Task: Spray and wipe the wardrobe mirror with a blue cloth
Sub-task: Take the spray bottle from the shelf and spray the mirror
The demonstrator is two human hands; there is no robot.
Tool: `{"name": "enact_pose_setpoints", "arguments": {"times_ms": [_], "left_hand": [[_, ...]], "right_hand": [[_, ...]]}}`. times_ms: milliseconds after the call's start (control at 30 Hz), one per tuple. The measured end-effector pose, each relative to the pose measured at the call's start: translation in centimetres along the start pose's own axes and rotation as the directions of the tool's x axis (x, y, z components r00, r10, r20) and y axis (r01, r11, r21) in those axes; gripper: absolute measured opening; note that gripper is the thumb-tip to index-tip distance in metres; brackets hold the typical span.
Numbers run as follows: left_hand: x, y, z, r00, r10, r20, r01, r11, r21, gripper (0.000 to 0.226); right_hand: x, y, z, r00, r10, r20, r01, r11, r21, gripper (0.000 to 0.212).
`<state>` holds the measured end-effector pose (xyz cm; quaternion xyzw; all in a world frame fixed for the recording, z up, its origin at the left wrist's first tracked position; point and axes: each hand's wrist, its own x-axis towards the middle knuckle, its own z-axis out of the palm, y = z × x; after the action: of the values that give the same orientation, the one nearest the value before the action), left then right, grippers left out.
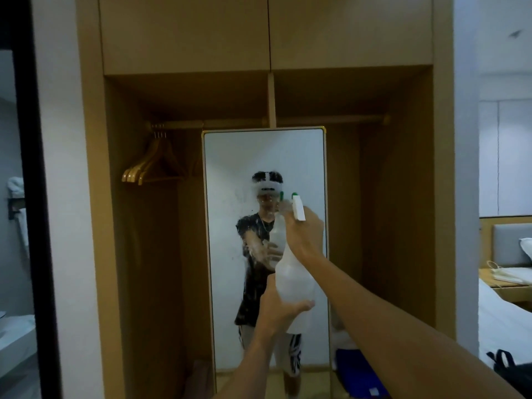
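A tall mirror (227,226) in a thin gold frame stands inside the open wooden wardrobe (403,197). Wet spray speckles its glass around the reflected person. I hold a translucent white spray bottle (293,280) up in front of the mirror, its white head and green nozzle pointing at the glass. My right hand (306,237) grips the bottle's neck at the trigger. My left hand (277,311) cups the bottle's base from below, fingers curled round it. A blue thing (354,367) lies at the wardrobe's foot on the right; I cannot tell if it is the cloth.
Wooden hangers (149,165) hang on the rail at the left of the wardrobe. A bed with white sheets (501,318) and a black bag (509,370) are at the right. A dark door frame (31,197) stands at the left.
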<state>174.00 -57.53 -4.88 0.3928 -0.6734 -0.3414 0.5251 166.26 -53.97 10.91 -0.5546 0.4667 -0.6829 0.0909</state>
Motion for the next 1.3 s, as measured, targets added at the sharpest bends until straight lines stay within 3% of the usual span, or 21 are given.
{"name": "enact_pose_setpoints", "arguments": {"times_ms": [100,767,967,1300], "left_hand": [[0.8,-0.5,1.0,1.0,0.007,0.0,-0.007,1.0,-0.015,0.101],[0.9,-0.3,2.1,0.995,0.071,0.065,-0.066,0.995,-0.076,0.097],[0.1,0.1,2.4,0.996,0.053,0.077,-0.049,0.997,-0.057,0.098],[-3.8,-3.2,4.0,0.993,-0.048,0.106,0.056,0.996,-0.072,0.086]], "right_hand": [[0.2,0.0,-0.7,1.0,-0.009,0.026,0.009,1.0,0.005,0.016],[0.9,1.5,-1.2,0.991,-0.016,-0.132,0.004,0.996,-0.086,0.015],[0.6,1.7,-1.7,0.994,-0.034,-0.102,0.025,0.996,-0.088,0.012],[-2.2,6.1,-1.9,0.99,0.14,-0.033,-0.144,0.977,-0.155,0.014]]}}
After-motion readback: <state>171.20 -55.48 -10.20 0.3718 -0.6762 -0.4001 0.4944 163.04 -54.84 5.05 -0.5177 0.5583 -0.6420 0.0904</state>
